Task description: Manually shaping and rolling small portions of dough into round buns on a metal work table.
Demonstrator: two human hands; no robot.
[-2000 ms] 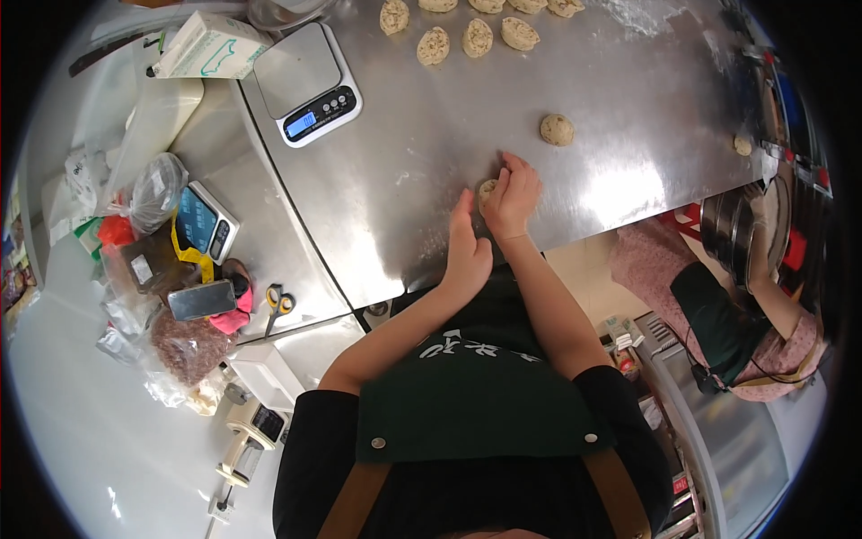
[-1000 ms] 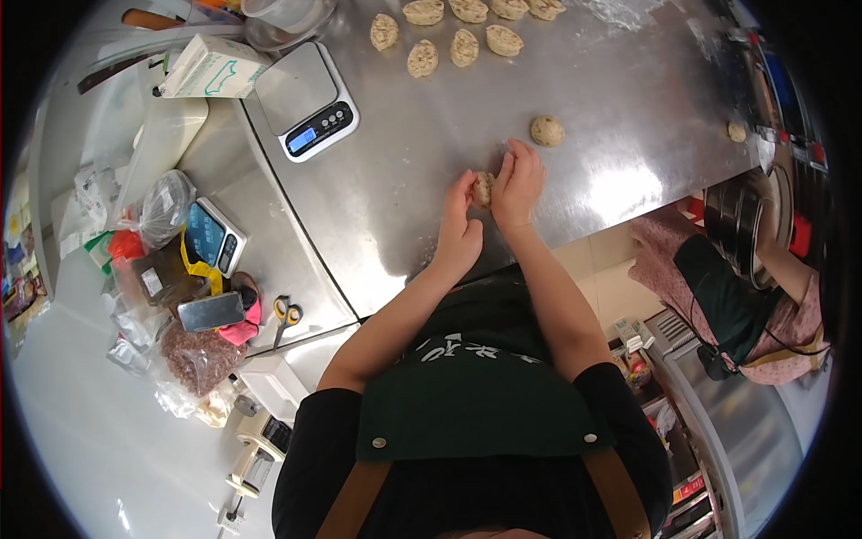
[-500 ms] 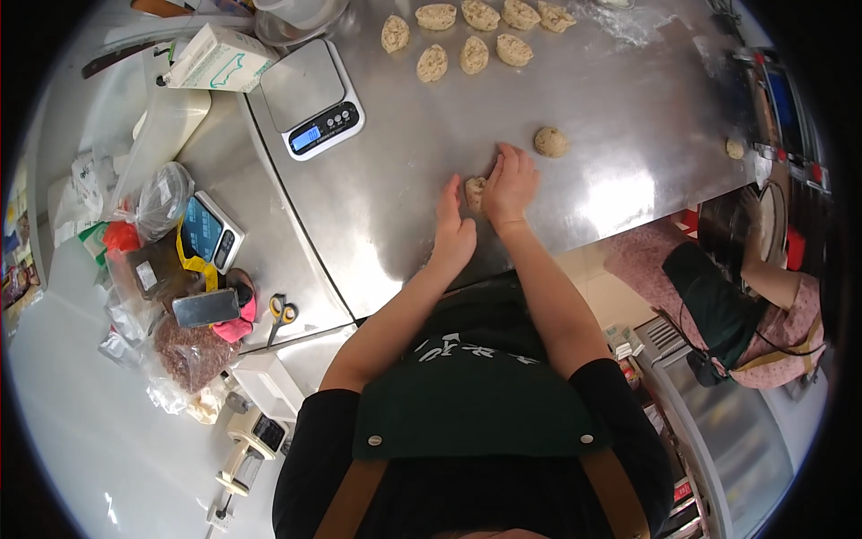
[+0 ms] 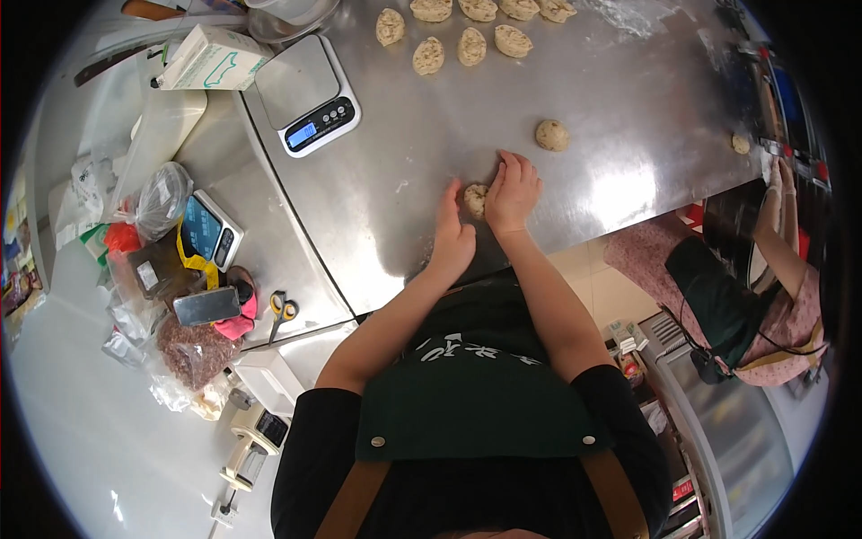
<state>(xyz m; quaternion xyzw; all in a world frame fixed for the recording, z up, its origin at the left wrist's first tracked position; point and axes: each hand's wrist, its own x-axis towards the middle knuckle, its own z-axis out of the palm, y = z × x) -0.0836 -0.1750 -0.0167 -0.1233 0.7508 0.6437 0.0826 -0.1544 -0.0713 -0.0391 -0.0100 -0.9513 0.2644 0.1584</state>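
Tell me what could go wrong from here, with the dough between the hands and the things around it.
1. The dough piece sits between the left hand and the right hand on the metal table; uneven pressure might leave it lopsided.
2. The round dough ball lies just beyond the right hand, so a wide sweep could nudge it.
3. The scissors lie close to the side counter's near edge; a bump could knock them off.
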